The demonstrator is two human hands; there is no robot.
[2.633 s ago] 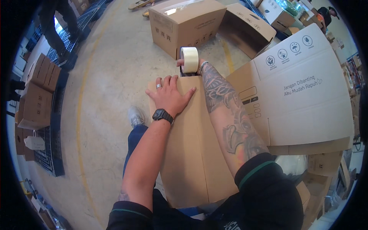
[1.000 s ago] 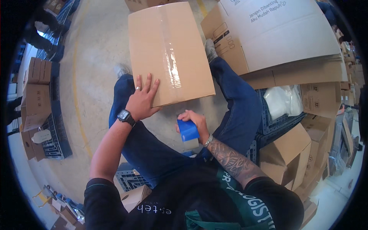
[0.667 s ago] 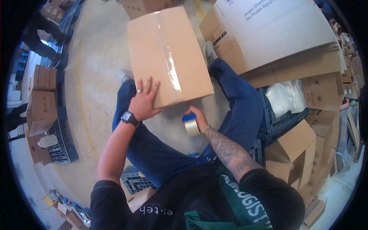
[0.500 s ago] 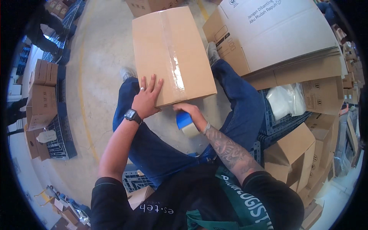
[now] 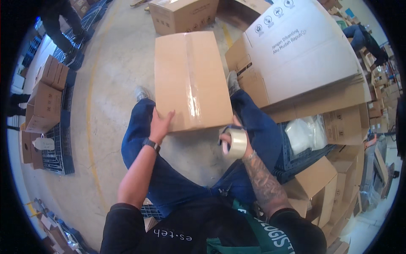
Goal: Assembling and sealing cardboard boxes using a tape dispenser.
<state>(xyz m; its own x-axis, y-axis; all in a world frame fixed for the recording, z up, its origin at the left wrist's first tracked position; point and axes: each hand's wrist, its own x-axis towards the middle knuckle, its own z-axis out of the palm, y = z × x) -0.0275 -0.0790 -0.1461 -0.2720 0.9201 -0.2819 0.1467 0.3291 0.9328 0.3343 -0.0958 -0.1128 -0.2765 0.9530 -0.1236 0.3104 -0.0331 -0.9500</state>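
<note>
A brown cardboard box [image 5: 173, 80] with clear tape along its top seam is between my legs. My left hand [image 5: 161, 125] grips its near left corner, the thumb on top and the fingers along the side. At the near right corner, my right hand [image 5: 242, 137] holds a tape dispenser [image 5: 237, 144] with a wide roll of clear tape. Some right fingers pass through the roll's middle, while others reach up against the box's edge. How firmly they press on the box is hidden.
Flattened cartons [image 5: 304, 51], white on top, are stacked at my right. Below them, white plastic bags [image 5: 300, 135] rest on a dark pallet [image 5: 292, 156]. An open carton [image 5: 315, 180] stands nearer. Boxes on pallets [image 5: 44, 106] line the left; another carton [image 5: 182, 17] sits ahead.
My left hand has slid from the box's top to its near left corner. The right hand has moved right with the tape dispenser, from the near edge's middle to the right corner.
</note>
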